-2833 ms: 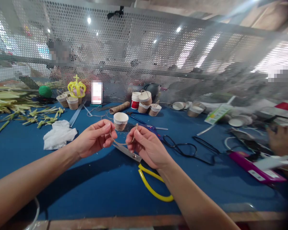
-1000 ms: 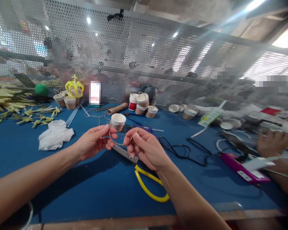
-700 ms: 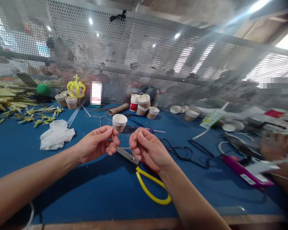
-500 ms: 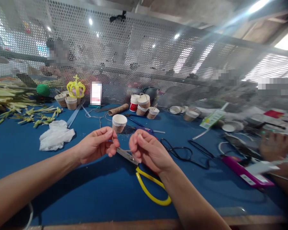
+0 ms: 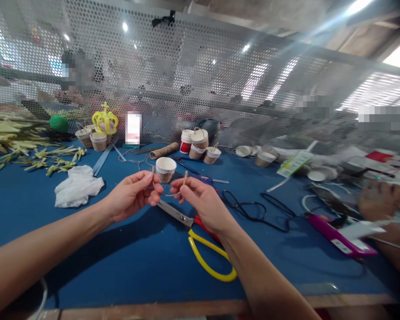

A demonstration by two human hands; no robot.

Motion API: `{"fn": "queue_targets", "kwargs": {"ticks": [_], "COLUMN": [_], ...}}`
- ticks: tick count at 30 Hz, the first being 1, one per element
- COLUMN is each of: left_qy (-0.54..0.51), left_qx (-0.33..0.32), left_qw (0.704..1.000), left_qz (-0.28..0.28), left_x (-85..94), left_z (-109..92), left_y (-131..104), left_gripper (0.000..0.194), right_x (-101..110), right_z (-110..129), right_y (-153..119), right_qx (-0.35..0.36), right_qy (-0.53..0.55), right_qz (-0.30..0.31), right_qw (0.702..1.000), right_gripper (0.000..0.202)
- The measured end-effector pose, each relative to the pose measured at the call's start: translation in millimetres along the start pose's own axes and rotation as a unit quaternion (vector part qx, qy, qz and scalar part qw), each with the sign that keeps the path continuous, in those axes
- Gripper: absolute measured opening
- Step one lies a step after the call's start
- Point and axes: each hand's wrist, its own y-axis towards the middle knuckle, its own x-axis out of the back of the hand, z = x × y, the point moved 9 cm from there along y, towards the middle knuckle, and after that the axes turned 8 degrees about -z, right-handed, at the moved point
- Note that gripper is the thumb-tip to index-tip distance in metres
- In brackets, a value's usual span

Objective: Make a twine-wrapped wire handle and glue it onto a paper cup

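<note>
A short piece of brown twine (image 5: pixel 168 194) sags in a curve between my two hands, its ends poking up past the fingertips. My left hand (image 5: pixel 133 195) pinches one end between thumb and fingers. The other end is pinched by my right hand (image 5: pixel 200 199). Just beyond them stands a small twine-wrapped cup (image 5: pixel 166 170) with a white lining, upright on the blue table. Scissors (image 5: pixel 211 255) with one yellow and one red handle lie below my hands, partly covered by my right hand and wrist.
A twine roll (image 5: pixel 165 151) and more small cups (image 5: pixel 198 144) stand behind. Crumpled white cloth (image 5: pixel 79 186) lies left, near dried plant strips (image 5: pixel 63 162). Black cord (image 5: pixel 253 211) and a purple device (image 5: pixel 340 235) are right, beside another person's hand (image 5: pixel 382 200). Perforated metal panel (image 5: pixel 173 75) borders the back.
My right hand has turned and shifted slightly up, so both twine ends now stick up and the twine bows between my hands. More of the scissors shows, including the red handle.
</note>
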Motion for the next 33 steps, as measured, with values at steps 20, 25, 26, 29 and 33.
{"fn": "queue_targets", "kwargs": {"ticks": [20, 25, 26, 29, 33], "left_qy": [0.089, 0.053, 0.047, 0.036, 0.039], "left_qx": [0.009, 0.014, 0.017, 0.029, 0.04], "left_qw": [0.994, 0.997, 0.998, 0.998, 0.998], "left_qz": [-0.061, -0.052, -0.049, -0.043, -0.037], "left_x": [11.6, 7.7, 7.0, 4.8, 2.8], "left_z": [12.9, 14.4, 15.5, 18.7, 21.0], "left_y": [1.3, -1.0, -1.4, -2.7, -4.1], "left_gripper": [0.019, 0.018, 0.018, 0.018, 0.019], "right_x": [-3.7, -12.0, -13.2, -13.2, -12.8], "right_z": [-17.3, -17.4, -17.6, -17.5, -15.1], "right_y": [0.8, 0.6, 0.3, -0.5, -1.2], "right_qx": [-0.04, -0.04, -0.04, -0.03, -0.001], "right_qy": [0.068, 0.114, 0.123, 0.134, 0.127], "right_qz": [-0.031, -0.004, -0.002, -0.008, -0.007], "right_qw": [0.996, 0.993, 0.992, 0.99, 0.992], "right_gripper": [0.019, 0.022, 0.022, 0.023, 0.021]}}
